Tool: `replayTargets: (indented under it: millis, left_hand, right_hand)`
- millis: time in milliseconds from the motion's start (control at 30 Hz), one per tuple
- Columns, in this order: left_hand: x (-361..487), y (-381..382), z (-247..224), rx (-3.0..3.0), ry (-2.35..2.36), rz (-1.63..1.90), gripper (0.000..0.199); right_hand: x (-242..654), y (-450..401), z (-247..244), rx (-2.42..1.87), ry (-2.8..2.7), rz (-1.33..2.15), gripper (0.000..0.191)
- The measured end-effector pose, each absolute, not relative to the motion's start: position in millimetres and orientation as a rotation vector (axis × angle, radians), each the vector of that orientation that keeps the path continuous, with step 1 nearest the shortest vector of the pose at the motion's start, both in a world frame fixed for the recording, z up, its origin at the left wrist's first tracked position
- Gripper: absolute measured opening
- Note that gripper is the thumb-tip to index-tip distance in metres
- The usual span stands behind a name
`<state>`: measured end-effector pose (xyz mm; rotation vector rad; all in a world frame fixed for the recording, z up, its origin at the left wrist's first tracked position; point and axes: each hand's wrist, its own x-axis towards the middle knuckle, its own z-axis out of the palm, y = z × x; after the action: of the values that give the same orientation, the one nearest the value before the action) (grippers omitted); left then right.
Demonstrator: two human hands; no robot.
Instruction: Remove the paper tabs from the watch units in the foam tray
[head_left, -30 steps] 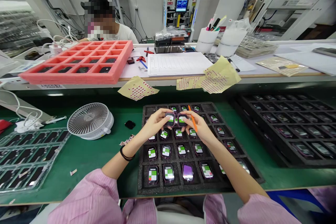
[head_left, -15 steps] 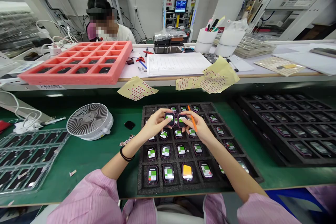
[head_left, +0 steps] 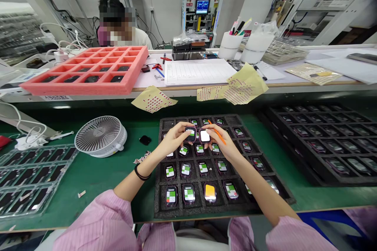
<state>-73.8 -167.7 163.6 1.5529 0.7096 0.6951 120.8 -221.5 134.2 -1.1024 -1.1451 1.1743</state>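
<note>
Two square smartwatch bodies without straps are held side by side above a black foam tray (head_left: 188, 180). My left hand (head_left: 177, 136) is closed on the left smartwatch (head_left: 191, 134), whose screen is lit green and white. The right smartwatch (head_left: 204, 136) has a white screen and is gripped by my right hand (head_left: 221, 140). An orange stick (head_left: 217, 131), perhaps a pen or pry tool, also rests slantwise in the right hand's fingers. Below, several more smartwatches lie in the tray's compartments, most with green and white screens; one smartwatch (head_left: 210, 193) glows orange.
A white fan (head_left: 101, 135) and clear plastic trays (head_left: 38, 176) lie to the left. Stacked black foam trays (head_left: 321, 145) sit at the right. On the raised shelf are a pink foam tray (head_left: 88, 66), papers (head_left: 200, 72) and pen cups (head_left: 231, 45). Another person (head_left: 123, 27) sits beyond it.
The right smartwatch's screen has turned from green and white to plain white. The orange stick has tilted lower in my right hand. Both hands stay nearly in place.
</note>
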Motion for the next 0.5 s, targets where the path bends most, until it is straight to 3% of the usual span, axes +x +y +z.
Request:
replayTargets:
  millis: [233,500]
  left_hand:
    - [-74.2,-166.2,163.7,1.572,0.739,0.671,0.03]
    - [-74.4,-162.0,150.7,1.548,0.672,0.659,0.054]
  right_hand:
    - [122.3,-220.5,130.1,-1.132,-1.181,1.176,0.027]
    - [125.8,-214.8,122.1,-1.168,-1.222,1.219,0.049]
